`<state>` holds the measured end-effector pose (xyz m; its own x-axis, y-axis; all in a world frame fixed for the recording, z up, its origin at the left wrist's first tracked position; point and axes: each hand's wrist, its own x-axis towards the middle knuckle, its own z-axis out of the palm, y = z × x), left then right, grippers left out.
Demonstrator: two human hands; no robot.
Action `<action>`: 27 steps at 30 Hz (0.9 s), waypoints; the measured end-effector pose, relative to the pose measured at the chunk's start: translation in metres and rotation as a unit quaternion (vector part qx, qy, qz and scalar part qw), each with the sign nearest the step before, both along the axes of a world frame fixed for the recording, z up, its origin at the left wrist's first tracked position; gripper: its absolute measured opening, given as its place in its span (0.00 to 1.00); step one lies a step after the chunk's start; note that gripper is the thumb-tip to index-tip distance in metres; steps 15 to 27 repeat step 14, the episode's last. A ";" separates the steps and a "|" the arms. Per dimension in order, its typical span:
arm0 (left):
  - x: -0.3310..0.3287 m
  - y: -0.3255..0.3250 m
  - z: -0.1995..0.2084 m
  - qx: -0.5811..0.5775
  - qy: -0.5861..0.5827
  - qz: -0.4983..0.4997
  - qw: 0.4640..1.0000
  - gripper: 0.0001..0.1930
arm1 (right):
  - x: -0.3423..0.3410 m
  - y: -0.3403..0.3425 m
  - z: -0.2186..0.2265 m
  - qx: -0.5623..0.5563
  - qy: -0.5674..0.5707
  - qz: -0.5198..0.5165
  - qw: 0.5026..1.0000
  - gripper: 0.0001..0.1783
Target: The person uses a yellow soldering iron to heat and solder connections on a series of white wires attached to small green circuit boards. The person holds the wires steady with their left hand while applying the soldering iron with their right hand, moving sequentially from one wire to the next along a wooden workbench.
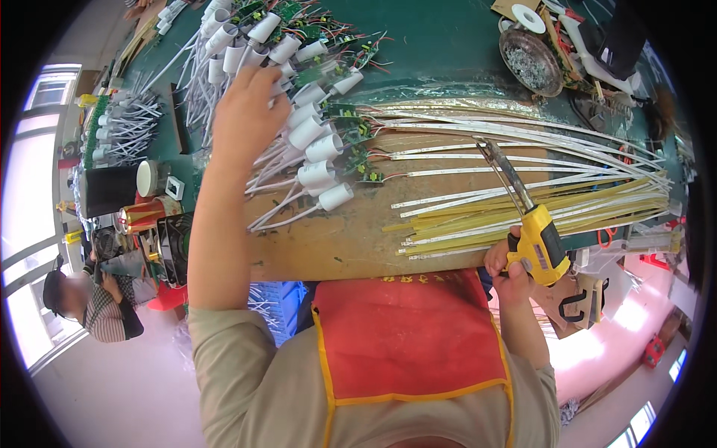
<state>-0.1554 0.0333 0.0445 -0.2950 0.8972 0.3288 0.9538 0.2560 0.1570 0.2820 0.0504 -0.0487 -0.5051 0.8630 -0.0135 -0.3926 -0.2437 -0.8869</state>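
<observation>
My left hand [250, 112] reaches into a heap of white cylindrical caps [305, 133] with white cables and green circuit boards [349, 125]. Its fingers are closed round one white cap, mostly hidden by the hand; a green board beside it is blurred. In my right hand [511, 270] is a yellow and black soldering gun [539, 243], its metal tip pointing up and left over the LED strips [478, 155]. Thin wires join some white strips to the boards of the nearer caps; yellowish strips [523, 216] lie closer to me.
A round metal dish [530, 63] with pale scraps and a white ring [528, 19] sit at the far right. On the left are a black fan [176, 250], a red-gold can [142, 216] and more cabled caps [131, 127]. Another person [97, 299] sits beyond the left side.
</observation>
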 end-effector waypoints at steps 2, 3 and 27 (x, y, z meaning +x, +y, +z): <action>0.023 -0.017 0.023 0.051 -0.001 -0.018 0.999 0.15 | 0.001 -0.001 0.001 -0.002 -0.009 -0.002 1.000 0.39; 0.035 -0.029 0.030 0.087 0.007 -0.039 0.995 0.15 | 0.002 -0.001 0.003 -0.007 -0.011 0.001 1.000 0.39; 0.102 -0.134 -0.007 -0.182 -0.147 -0.120 0.965 0.21 | 0.001 0.002 0.008 -0.019 -0.005 0.018 1.000 0.41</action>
